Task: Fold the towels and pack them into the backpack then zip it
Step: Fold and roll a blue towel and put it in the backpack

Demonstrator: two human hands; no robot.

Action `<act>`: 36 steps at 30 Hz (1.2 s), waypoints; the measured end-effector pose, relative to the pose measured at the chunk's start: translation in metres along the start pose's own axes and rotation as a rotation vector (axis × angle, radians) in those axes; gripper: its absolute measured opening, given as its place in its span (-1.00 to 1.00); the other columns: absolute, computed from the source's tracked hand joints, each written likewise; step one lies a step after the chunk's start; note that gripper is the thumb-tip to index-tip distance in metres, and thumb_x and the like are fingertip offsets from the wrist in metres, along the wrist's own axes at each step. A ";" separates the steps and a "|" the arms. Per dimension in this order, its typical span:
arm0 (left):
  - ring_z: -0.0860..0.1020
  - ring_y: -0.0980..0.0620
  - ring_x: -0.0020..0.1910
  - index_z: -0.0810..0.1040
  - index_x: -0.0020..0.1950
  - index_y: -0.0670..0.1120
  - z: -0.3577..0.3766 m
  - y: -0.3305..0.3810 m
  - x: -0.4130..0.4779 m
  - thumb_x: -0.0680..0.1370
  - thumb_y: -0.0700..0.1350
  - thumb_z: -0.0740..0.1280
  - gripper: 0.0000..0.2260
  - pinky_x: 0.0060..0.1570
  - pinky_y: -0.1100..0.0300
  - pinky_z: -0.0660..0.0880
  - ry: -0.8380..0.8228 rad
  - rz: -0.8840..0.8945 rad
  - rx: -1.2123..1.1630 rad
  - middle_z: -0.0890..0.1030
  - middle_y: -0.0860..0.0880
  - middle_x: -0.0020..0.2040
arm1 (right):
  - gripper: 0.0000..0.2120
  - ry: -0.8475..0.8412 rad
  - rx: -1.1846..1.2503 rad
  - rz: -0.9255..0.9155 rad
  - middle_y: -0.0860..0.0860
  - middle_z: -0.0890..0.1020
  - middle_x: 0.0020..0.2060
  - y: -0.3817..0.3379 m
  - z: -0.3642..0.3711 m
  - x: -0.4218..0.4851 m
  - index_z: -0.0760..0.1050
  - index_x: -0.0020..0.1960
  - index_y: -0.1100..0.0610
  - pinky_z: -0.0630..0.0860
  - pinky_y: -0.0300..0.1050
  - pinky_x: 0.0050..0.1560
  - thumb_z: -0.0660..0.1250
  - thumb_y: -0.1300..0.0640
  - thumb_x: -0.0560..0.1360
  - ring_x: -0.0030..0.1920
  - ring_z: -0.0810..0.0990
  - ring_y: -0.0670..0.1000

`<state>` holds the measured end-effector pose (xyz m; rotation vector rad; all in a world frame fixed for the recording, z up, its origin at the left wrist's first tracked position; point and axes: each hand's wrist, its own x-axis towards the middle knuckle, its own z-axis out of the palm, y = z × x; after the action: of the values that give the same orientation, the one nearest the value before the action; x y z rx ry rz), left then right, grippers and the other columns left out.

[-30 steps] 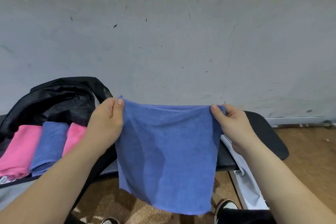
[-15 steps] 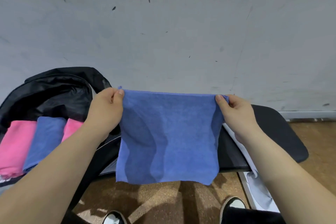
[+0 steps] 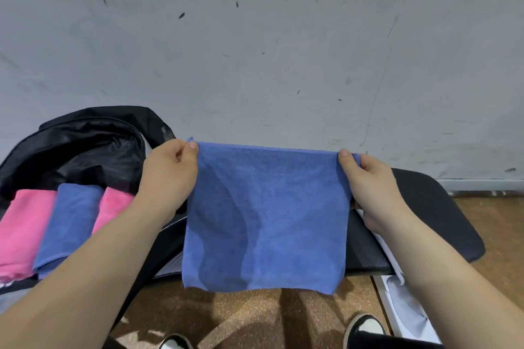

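A blue towel (image 3: 266, 215) hangs spread out in front of me. My left hand (image 3: 170, 176) pinches its top left corner and my right hand (image 3: 368, 181) pinches its top right corner. The towel's lower edge hangs below the front edge of the black bench (image 3: 425, 215). At the left lies an open black backpack (image 3: 85, 144). Inside it sit three folded towels side by side: a pink towel (image 3: 22, 224), a blue folded towel (image 3: 68, 221) and a second pink towel (image 3: 113, 207).
A grey wall (image 3: 283, 51) rises right behind the bench. Brown floor (image 3: 255, 314) shows below, with my two shoes at the bottom edge. A white fabric piece (image 3: 405, 309) hangs off the bench at the right.
The towel is held a little lower relative to the bench and hangs flatter, with its lower edge straighter. Both hands keep their corners. The view has tilted slightly.
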<state>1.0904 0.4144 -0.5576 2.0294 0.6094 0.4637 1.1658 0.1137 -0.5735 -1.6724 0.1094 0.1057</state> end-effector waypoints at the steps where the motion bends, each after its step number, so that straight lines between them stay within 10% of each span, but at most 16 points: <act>1: 0.28 -0.01 -0.35 0.31 -0.29 -0.11 0.002 0.003 -0.003 0.68 0.04 0.25 -0.60 -0.28 0.10 0.37 -0.013 -0.040 -0.075 0.30 0.00 -0.36 | -0.57 -0.005 0.033 0.035 0.09 0.45 -0.21 -0.003 0.002 -0.005 0.48 -0.05 0.29 0.37 -0.12 -0.35 0.33 -0.12 0.64 -0.27 0.45 0.05; 8: 0.51 -0.04 -0.32 0.72 -0.07 -0.09 0.030 0.037 -0.058 0.67 0.02 0.35 -0.74 -0.23 -0.11 0.63 -0.256 -0.002 -0.394 0.61 -0.19 -0.28 | -0.76 -0.220 0.073 -0.046 0.16 0.70 -0.20 -0.014 0.046 -0.058 0.68 -0.05 0.15 0.64 -0.02 -0.36 0.35 0.02 0.65 -0.25 0.66 0.08; 13: 0.66 -0.19 -0.19 0.70 -0.03 -0.12 0.045 0.037 -0.072 0.68 0.05 0.28 -0.69 -0.11 -0.23 0.62 -0.337 0.226 -0.220 0.69 -0.23 -0.18 | -0.60 -0.335 -0.074 -0.197 0.16 0.73 -0.20 -0.015 0.066 -0.073 0.66 -0.10 0.17 0.69 0.27 -0.03 0.19 -0.02 0.72 -0.08 0.73 0.21; 19: 0.61 -0.21 -0.19 0.68 -0.12 -0.18 0.042 0.037 -0.068 0.70 -0.03 0.29 -0.67 -0.12 -0.15 0.58 -0.328 0.271 -0.153 0.66 -0.20 -0.26 | -0.50 -0.266 -0.106 -0.240 0.28 0.53 -0.35 -0.012 0.065 -0.064 0.50 -0.21 0.28 0.61 0.43 -0.14 0.18 -0.10 0.68 -0.20 0.60 0.38; 29: 0.67 0.09 -0.09 0.73 0.00 0.05 0.039 0.032 -0.076 0.56 -0.01 0.46 -0.92 -0.01 0.02 0.60 -0.333 0.315 -0.076 0.71 0.06 -0.14 | -0.51 -0.469 0.164 0.067 0.12 0.77 -0.05 -0.020 0.066 -0.070 0.72 0.08 0.17 0.69 0.13 0.11 0.07 -0.05 0.72 -0.05 0.74 0.07; 34: 0.66 -0.10 -0.17 0.71 -0.06 0.00 0.027 0.037 -0.067 0.65 -0.12 0.38 -0.86 0.01 -0.09 0.58 -0.304 0.212 -0.240 0.72 -0.14 -0.16 | -0.81 -0.232 0.059 -0.006 -0.01 0.73 -0.09 -0.022 0.056 -0.055 0.67 0.14 0.07 0.65 -0.01 0.02 0.34 0.03 0.64 -0.07 0.69 -0.02; 36: 0.63 -0.10 -0.13 0.71 -0.03 -0.05 0.021 0.040 -0.067 0.67 -0.11 0.38 -0.86 0.05 -0.13 0.59 -0.398 0.140 -0.378 0.71 -0.25 -0.09 | -0.59 -0.200 -0.018 -0.026 -0.07 0.67 0.08 -0.020 0.044 -0.043 0.56 0.33 -0.01 0.56 -0.09 0.17 0.51 -0.03 0.51 0.08 0.65 -0.10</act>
<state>1.0570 0.3431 -0.5382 1.7378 0.1242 0.2223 1.1253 0.1601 -0.5527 -1.6716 -0.0643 0.2541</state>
